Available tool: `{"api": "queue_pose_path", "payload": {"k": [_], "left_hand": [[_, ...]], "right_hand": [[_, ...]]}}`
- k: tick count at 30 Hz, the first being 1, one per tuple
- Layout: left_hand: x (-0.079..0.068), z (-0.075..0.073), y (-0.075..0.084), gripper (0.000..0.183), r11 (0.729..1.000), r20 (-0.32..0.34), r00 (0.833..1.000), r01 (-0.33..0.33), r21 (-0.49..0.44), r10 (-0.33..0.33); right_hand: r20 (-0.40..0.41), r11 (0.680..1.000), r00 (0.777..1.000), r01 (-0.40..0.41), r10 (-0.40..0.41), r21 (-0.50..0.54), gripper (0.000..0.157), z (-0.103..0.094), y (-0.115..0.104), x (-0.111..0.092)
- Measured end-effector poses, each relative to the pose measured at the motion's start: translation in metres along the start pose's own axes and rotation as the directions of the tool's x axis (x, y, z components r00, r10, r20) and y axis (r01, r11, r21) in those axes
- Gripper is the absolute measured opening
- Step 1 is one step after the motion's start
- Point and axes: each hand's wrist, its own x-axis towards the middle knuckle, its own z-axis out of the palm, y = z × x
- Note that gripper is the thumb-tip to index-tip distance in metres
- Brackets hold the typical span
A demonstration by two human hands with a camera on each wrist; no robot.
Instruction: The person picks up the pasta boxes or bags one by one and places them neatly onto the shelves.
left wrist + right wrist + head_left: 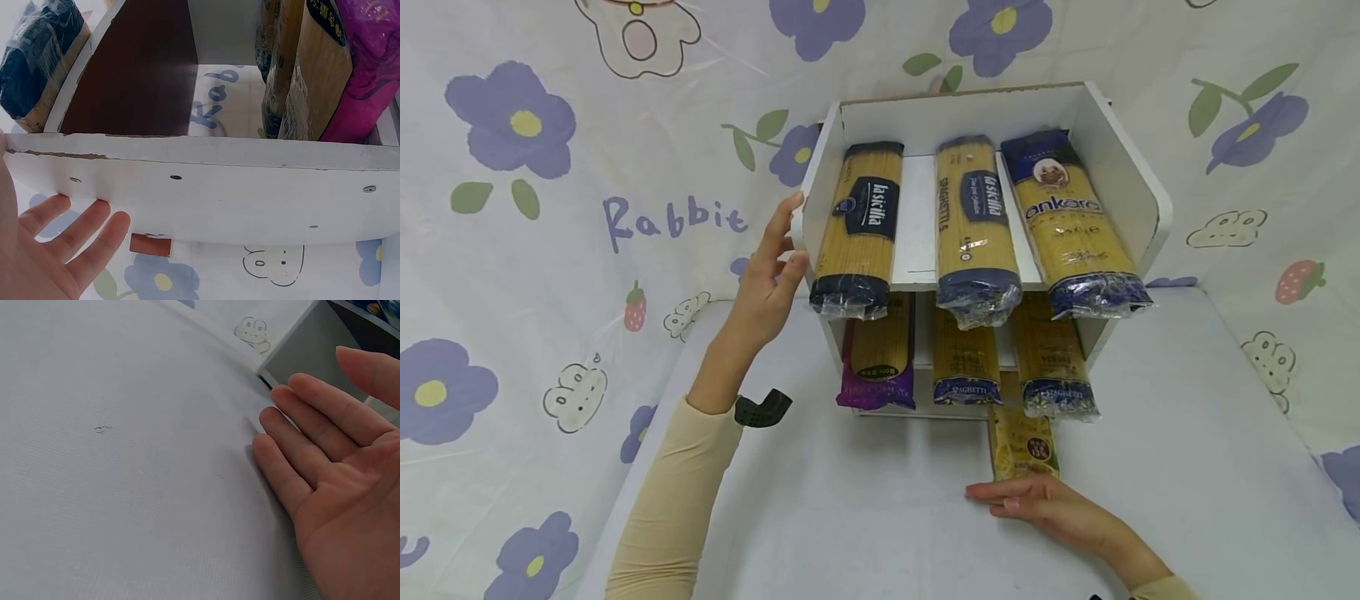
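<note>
My left hand [767, 292] rests against the outer left side of a white shelf unit [1131, 167]. In the left wrist view its extended fingers [100, 234] touch the side panel. Low in front of the unit, my right hand [1060, 512] lies with fingers extended, overlapping the front end of a yellow pasta pack [1022, 442] at the bottom level. The right wrist view shows the palm [350, 487] with nothing in it. On the top shelf lie a left spaghetti pack [859, 225], a middle spaghetti pack [976, 221] and a blue-ended Ankara pasta pack [1075, 217].
The middle shelf holds a purple-ended pasta pack [878, 367] and two blue-ended spaghetti packs [966, 358]. A white cloth [850, 517] covers the table under the unit. A flower-print curtain [647, 150] hangs behind. A dark pipe-shaped object [763, 408] appears beside the left wrist.
</note>
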Motion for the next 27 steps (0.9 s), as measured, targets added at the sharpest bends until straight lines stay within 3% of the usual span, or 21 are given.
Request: {"api": "queue_pose_path", "payload": {"k": [17,27], "left_hand": [[-0.001,0.0,-0.001,0.078,1.0,-0.007,1.0,0.008,0.017,-0.008],[-0.001,0.0,0.0,0.077,1.0,-0.008,1.0,0.005,0.029,-0.004]], "right_hand": [[-0.017,0.997,0.998,0.059,-0.06,-0.05,0.04,-0.022,-0.002,0.005],[-0.048,0.995,0.997,0.053,-0.057,-0.084,0.04,-0.03,-0.007,0.005]]}}
